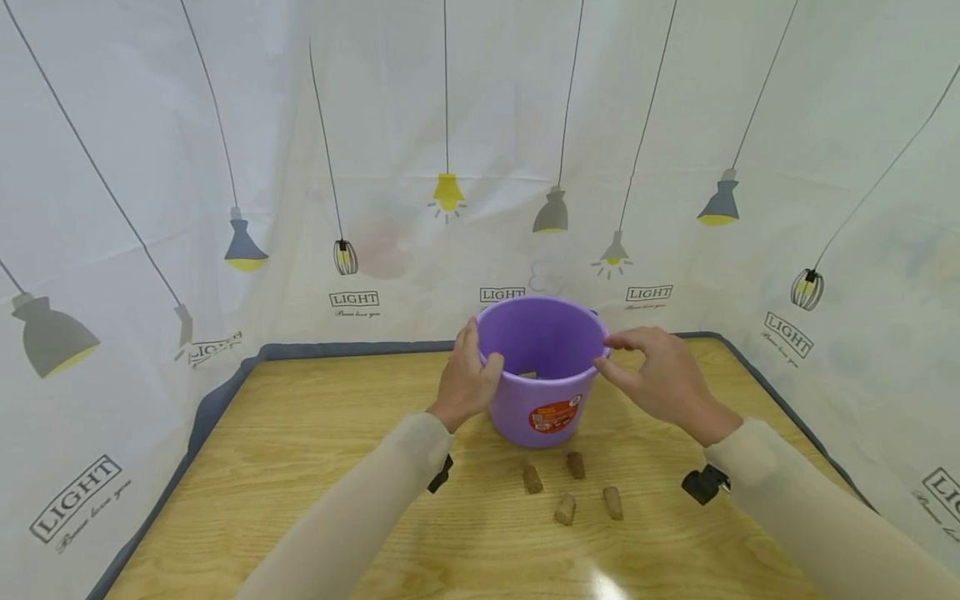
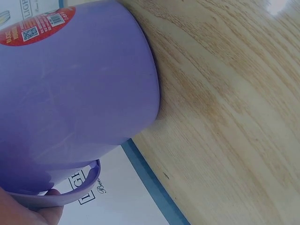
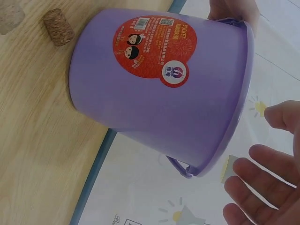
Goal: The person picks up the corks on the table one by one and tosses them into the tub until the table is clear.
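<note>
A purple plastic bucket [image 1: 536, 408] with a red label stands upright on the wooden table. My left hand [image 1: 468, 379] grips its rim on the left side; in the left wrist view the fingers [image 2: 51, 213] are at the rim, by the bucket's purple handle [image 2: 84, 187]. On the other side, my right hand [image 1: 663, 379] is held beside the rim with thumb and fingers spread. The right wrist view shows a gap between that hand and the rim. Inside the bucket, a small pale patch is visible, too little to identify.
Several brown corks [image 1: 566, 508] lie on the table [image 1: 315, 458] in front of the bucket. Behind and at both sides hangs a white curtain [image 1: 390, 125] printed with lamps, its dark blue border [image 1: 360, 348] along the table's edge.
</note>
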The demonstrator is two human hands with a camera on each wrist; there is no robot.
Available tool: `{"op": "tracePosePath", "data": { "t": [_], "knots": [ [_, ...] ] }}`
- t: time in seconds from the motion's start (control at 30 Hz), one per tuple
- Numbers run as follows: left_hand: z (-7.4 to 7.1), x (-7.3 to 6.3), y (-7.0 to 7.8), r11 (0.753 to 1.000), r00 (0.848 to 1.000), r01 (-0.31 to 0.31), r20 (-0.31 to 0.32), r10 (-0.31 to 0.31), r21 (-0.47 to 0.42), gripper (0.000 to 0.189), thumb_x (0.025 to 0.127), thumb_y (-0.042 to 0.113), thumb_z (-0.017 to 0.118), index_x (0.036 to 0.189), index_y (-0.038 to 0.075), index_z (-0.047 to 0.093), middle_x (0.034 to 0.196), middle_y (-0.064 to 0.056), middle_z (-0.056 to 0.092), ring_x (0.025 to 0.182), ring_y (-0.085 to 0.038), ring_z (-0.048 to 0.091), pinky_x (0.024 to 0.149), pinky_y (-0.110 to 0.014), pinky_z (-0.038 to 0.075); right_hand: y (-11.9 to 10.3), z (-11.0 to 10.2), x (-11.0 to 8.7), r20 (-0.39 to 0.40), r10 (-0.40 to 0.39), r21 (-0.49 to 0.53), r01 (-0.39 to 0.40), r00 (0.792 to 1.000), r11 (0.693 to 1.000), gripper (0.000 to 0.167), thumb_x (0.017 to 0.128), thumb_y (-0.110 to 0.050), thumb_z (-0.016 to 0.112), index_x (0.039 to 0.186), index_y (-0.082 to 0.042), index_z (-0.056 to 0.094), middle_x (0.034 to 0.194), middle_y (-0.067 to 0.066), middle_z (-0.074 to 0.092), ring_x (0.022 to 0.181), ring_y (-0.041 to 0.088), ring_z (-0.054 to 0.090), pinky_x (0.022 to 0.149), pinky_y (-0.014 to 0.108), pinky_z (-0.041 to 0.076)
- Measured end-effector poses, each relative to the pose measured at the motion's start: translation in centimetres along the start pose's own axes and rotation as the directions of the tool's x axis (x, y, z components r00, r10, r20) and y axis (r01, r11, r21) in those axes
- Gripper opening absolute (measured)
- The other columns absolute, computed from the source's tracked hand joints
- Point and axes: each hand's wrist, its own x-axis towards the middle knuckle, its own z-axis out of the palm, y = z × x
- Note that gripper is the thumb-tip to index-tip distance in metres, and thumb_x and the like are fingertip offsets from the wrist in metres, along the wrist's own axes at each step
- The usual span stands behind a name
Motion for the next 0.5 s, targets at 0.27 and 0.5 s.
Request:
{"op": "tracePosePath", "data": {
  "t": [0.27,0.5],
  "knots": [
    [0.0,-0.1,0.0,1.000,1.000,-0.002,0.003,0.002,-0.004,0.080,0.094,0.031,0.042,0.163,-0.001,0.015,0.165,-0.019,0.027,0.144,-0.038,0.040,0.119,-0.049,0.034,0.1,-0.2,-0.9,-0.027,-0.025,-0.008,0.025,0.999,1.000,0.029,0.091,-0.024,0.078,0.109,-0.001,0.077,0.109,0.013,0.076,0.106,0.035,0.067,0.089,0.057,0.053],
    [0.0,0.0,0.0,1.000,1.000,-0.005,0.005,0.005,-0.002,0.081,0.094,0.032,0.042,0.163,-0.001,0.015,0.165,-0.020,0.027,0.145,-0.038,0.039,0.119,-0.049,0.033,0.4,-0.4,-1.7,-0.018,-0.055,-0.007,0.055,0.998,0.998,0.029,0.089,-0.021,0.080,0.110,-0.002,0.078,0.106,0.011,0.077,0.102,0.036,0.071,0.087,0.056,0.055]
  ]
}}
